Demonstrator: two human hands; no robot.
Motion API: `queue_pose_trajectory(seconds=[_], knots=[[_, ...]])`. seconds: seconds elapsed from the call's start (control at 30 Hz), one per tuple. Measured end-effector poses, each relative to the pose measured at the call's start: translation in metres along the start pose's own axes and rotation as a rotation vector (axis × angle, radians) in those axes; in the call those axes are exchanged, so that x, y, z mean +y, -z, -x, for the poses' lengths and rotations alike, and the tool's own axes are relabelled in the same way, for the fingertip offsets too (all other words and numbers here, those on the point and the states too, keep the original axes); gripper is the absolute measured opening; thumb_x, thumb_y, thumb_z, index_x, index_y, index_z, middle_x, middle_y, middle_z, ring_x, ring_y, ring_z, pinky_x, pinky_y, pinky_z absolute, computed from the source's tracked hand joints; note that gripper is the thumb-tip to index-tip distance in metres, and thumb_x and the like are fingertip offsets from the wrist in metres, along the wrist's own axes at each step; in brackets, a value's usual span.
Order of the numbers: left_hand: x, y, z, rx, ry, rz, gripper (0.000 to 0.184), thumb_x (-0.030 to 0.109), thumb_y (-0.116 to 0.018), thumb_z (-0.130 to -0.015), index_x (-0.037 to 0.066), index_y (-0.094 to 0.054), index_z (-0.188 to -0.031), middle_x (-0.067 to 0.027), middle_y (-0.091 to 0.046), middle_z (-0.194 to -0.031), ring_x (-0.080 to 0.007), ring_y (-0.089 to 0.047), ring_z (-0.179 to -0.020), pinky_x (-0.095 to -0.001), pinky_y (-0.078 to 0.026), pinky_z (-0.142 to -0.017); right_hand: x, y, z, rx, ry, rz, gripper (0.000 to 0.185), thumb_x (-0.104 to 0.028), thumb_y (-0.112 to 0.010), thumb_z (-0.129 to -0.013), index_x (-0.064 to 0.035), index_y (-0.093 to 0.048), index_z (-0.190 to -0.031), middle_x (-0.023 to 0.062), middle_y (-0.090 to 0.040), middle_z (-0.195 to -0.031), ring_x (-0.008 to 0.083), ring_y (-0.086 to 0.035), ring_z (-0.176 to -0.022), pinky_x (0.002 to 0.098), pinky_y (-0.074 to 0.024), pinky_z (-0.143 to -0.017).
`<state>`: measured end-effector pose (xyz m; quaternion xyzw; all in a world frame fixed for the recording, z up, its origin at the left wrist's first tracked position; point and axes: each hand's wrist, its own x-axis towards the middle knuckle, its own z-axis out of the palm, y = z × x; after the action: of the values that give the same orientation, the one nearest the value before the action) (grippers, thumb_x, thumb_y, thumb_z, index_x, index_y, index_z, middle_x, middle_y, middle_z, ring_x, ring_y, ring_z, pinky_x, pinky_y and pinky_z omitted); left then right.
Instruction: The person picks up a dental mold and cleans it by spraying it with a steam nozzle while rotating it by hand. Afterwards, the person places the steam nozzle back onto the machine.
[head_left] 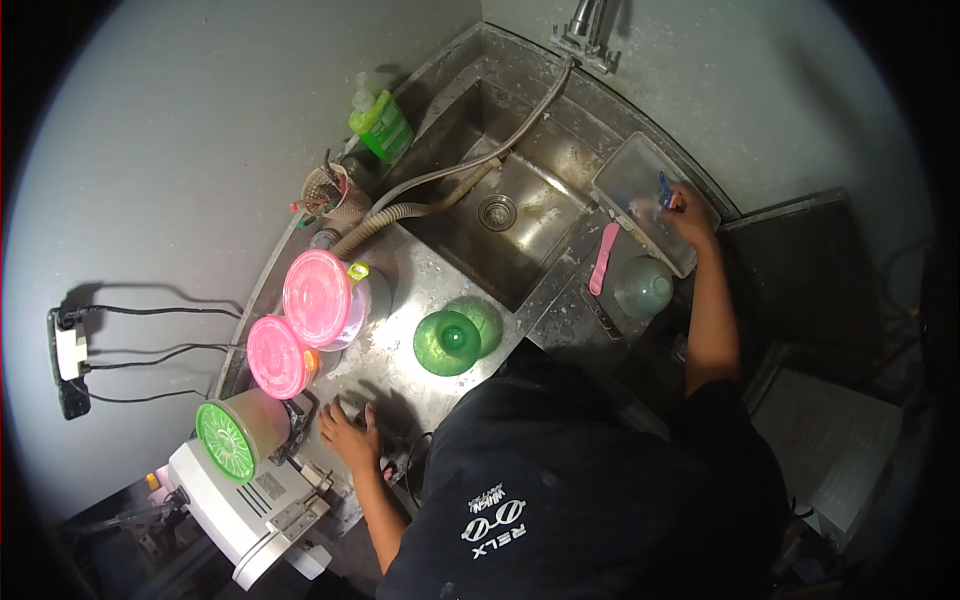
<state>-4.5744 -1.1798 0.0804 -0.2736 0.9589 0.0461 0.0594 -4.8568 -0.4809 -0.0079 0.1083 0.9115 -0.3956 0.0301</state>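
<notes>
Right hand pinches a small blue piece over the plastic bin beside the sink

To the right of the sink (pixel 540 235), the right hand (pixel 688 212) reaches over a translucent plastic bin (pixel 640 165), its fingers apparently closed on a small blue piece (pixel 664 184). On the left side of the sink, toward the person, the left hand (pixel 349 436) is released, fingers spread low by the counter (pixel 400 275), with no grasped thing visible.

The blue piece looks light and probably rigid; a fingertip pinch on its body should suit it, though wet fingers might slip. The bin is likely thin, light and slightly flexible, best held by opposite rims. Just right of the sink and nearer the person, the pink spatula (pixel 604 258) looks light and easily taken by its narrow end, while the pale rounded vessel (pixel 643 287) beside it may be slick and want a hold around its sides. The green bowl (pixel 447 343), on the sink's near left, seems overturned and may be soft.

The blue piece is too small to identify, and the fingers cover part of it. The bin's contents blur through its wall, the left palm is hidden, and whether those fingertips touch the counter cannot be told.
</notes>
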Motion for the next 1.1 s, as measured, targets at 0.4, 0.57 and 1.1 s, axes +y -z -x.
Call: queue_pose_trajectory(seconds=[0.4, 0.57, 1.1], knots=[[0.066, 0.007, -0.010, 0.023, -0.294, 0.449, 0.056, 0.028, -0.074, -0.087, 0.002, -0.054, -0.132, -0.0266, -0.054, -0.132, -0.0435, -0.049, -0.126, -0.0500, -0.037, -0.108, -0.042, -0.068, -0.032, 0.016, -0.219, 0.502, 0.064, -0.034, -0.084, -0.071, -0.0003, -0.058, -0.118, 0.0176, -0.071, -0.109, 0.0332, -0.068, -0.105, 0.0416, -0.0526, -0.091], [0.103, -0.011, -0.007, -0.082, -0.260, 0.744, 0.062, 0.031, -0.074, -0.089, -0.003, -0.049, -0.134, -0.0283, -0.061, -0.124, -0.0424, -0.061, -0.112, -0.0462, -0.048, -0.096, -0.070, -0.044, -0.017, -0.052, -0.272, 0.134, 0.048, -0.025, -0.084, -0.073, -0.0033, -0.060, -0.109, 0.0123, -0.068, -0.095, 0.0232, -0.069, -0.088, 0.0380, -0.0553, -0.069], [0.056, -0.038, 0.012, -0.204, 0.085, 0.900, 0.043, 0.001, -0.065, -0.084, 0.003, -0.058, -0.127, -0.0168, -0.064, -0.065, -0.0233, -0.063, -0.058, -0.0374, -0.048, -0.059, -0.281, -0.201, 0.096, -0.865, 0.184, -0.352, 0.057, -0.009, -0.086, -0.075, -0.0087, -0.051, -0.120, 0.0061, -0.060, -0.099, 0.0118, -0.060, -0.077, 0.0243, -0.0512, -0.050]])
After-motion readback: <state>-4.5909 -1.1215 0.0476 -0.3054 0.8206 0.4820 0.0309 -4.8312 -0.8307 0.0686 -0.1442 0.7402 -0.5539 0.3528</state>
